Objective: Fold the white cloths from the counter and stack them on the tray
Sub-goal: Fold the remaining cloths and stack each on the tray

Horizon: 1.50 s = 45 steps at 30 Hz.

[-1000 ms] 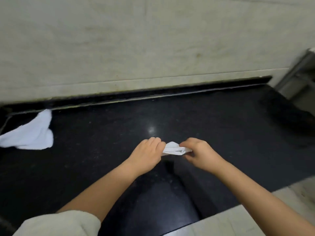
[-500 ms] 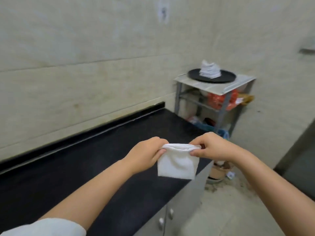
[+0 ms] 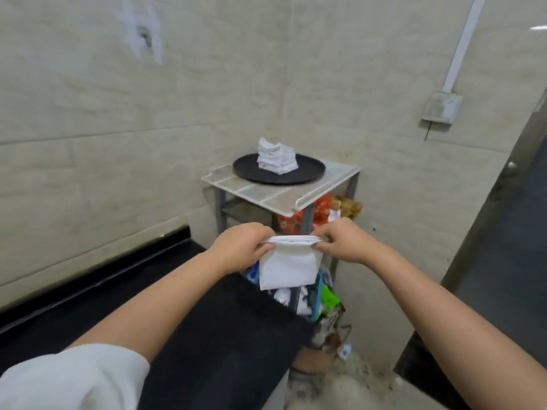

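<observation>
A folded white cloth [image 3: 286, 266] is held in the air by its top corners, pinched between the left hand [image 3: 242, 247] and the right hand [image 3: 344, 242], past the end of the black worktop [image 3: 207, 321]. Well beyond it, a stack of folded cloths [image 3: 276, 156] rests on the round black tray [image 3: 307, 173], which sits on a small metal shelf [image 3: 266, 193].

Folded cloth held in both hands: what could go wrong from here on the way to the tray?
1. The folded cloth hangs from its top edge, pinched by the left hand and right hand; it may unfold when lowered.
2. The stack on the tray looks uneven, so another cloth could tip it.
3. A dropped cloth would likely land in the clutter below.
</observation>
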Motion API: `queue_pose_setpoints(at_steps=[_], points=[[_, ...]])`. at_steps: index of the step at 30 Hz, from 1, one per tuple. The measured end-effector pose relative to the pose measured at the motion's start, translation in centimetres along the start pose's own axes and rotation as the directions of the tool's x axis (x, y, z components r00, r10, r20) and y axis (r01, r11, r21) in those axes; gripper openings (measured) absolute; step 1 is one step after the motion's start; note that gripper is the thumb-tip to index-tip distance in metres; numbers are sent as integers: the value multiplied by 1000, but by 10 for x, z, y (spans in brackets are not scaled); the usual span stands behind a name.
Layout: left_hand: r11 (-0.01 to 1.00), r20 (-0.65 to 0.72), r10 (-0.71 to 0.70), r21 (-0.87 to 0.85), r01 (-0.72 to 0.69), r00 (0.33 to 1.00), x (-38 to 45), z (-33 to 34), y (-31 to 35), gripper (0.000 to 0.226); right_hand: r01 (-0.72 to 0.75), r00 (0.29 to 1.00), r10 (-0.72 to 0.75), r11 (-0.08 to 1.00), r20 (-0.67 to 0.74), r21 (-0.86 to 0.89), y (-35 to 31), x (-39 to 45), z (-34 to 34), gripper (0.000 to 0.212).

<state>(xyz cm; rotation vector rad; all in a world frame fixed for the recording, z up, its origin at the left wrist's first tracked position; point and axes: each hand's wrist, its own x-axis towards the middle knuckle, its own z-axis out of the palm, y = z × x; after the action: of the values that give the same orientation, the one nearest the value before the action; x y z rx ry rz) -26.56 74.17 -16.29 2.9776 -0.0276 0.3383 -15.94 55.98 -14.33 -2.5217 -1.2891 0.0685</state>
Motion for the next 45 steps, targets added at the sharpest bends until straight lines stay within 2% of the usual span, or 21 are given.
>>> queue_pose_setpoints(at_steps=[3, 6, 9, 12, 15, 19, 23, 26, 29, 32, 39, 42, 45], points=[[999, -49, -27, -38, 26, 998, 78, -9, -25, 17, -8, 1000, 7, 1000, -16, -23, 36, 66, -31, 18], [995, -130, -69, -80, 59, 989, 144, -26, -46, 20, -6, 994, 8, 1000, -105, 19, 61, 123, -62, 23], [968, -230, -175, -218, 125, 957, 198, -43, -62, 15, 9, 982, 19, 989, -185, 148, 83, 174, -87, 20], [903, -236, -302, -381, 198, 924, 243, -51, -77, 11, 11, 982, 50, 947, -181, 320, 102, 224, -104, 17], [896, -292, -387, -343, 282, 874, 286, -53, -92, 16, 28, 984, 38, 931, -172, 365, 124, 276, -114, 17], [890, -408, -454, -258, 377, 792, 351, -51, -110, 20, 76, 971, -20, 970, -240, 229, 157, 356, -123, 13], [869, -523, -485, -201, 452, 701, 419, -47, -132, 23, 191, 935, -115, 961, -337, 202, 188, 444, -124, 23], [832, -468, -541, -179, 525, 699, 455, -26, -152, 26, 271, 929, -204, 944, -307, 190, 210, 503, -107, 27], [787, -346, -611, -163, 596, 712, 470, 9, -165, 27, 307, 947, -287, 940, -142, 147, 236, 536, -72, 28], [748, -264, -660, -142, 648, 704, 475, 27, -168, 29, 343, 937, -350, 924, 12, 167, 260, 548, -46, 26], [723, -186, -682, -30, 690, 707, 478, 39, -158, 33, 404, 883, -447, 878, 140, 255, 282, 554, -40, 17], [683, -139, -727, -42, 729, 673, 476, 44, -157, 34, 407, 871, -452, 883, 191, 232, 282, 552, -42, 36], [666, -104, -744, -27, 746, 660, 476, 42, -151, 41, 407, 874, -429, 903, 229, 139, 282, 550, -45, 32]])
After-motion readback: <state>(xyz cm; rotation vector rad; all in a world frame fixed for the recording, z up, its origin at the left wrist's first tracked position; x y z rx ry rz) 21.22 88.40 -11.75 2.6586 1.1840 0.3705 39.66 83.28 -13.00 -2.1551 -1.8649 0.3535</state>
